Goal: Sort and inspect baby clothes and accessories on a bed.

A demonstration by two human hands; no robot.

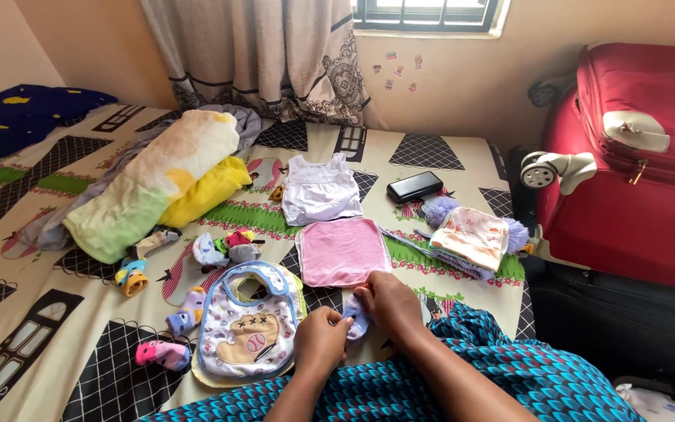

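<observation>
A wide bed covered by a cream sheet printed with black lattice house shapes [56, 320] fills the room, and a big red fabric suitcase with grey wheels [634, 164] stands against its far side. On the sheet, a bulky rolled blanket in cream, yellow and pale green [146, 191] lies at the left, apparently not sorted yet. Nearer the middle, three small pieces already lie flat and neat: one white sleeveless baby vest [322, 187], one folded pink square cloth [341, 250], and one blue-trimmed bib with a baseball-glove picture [248, 328]. One folded stack of peach and lilac baby clothes [470, 238] sits to the right, with one black rectangular case [414, 186] behind it. The loose bright baby socks [185, 309] still lie scattered; I count about five or six, though some overlap, so that part looks unfinished. Right at the near edge, the person's left hand [320, 340] and right hand [391, 305] meet over a tiny pale blue baby sock [357, 320], fingers curled and pinching it from both sides just below the pink cloth, above a lap draped in blue-green patterned fabric [509, 375].
</observation>
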